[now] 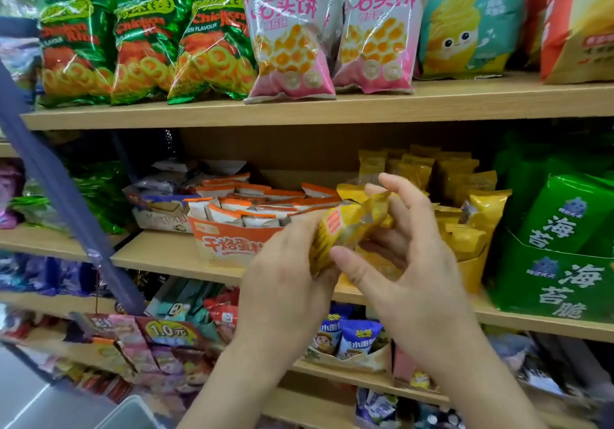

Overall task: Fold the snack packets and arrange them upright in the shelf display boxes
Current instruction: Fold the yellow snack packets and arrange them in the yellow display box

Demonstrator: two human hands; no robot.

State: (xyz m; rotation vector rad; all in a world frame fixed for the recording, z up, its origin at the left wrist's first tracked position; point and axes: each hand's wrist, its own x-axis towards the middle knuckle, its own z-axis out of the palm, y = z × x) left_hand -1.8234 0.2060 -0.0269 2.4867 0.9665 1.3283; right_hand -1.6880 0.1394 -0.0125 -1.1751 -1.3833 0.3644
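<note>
Both hands on one yellow packet, fold step in hand, packet not yet boxed.

Left hand (285,279) gripped the lower end of the yellow packet (345,226), fingers curled round it; right hand (412,255) held the upper end, thumb under, fingers arched over the top. The packet was held in the air, tilted, in front of the middle shelf (172,255). It looked part-bent, so probably mid-fold, though motion blur hid the crease. Just behind the right hand was the yellow display box (471,272), with matching packets (465,196) standing upright in it. An orange display box (229,242) sat to its left and a green seaweed box (558,282) to its right. The next move likely calls for finishing the fold, then slotting the packet upright into a gap in the yellow box.
</note>
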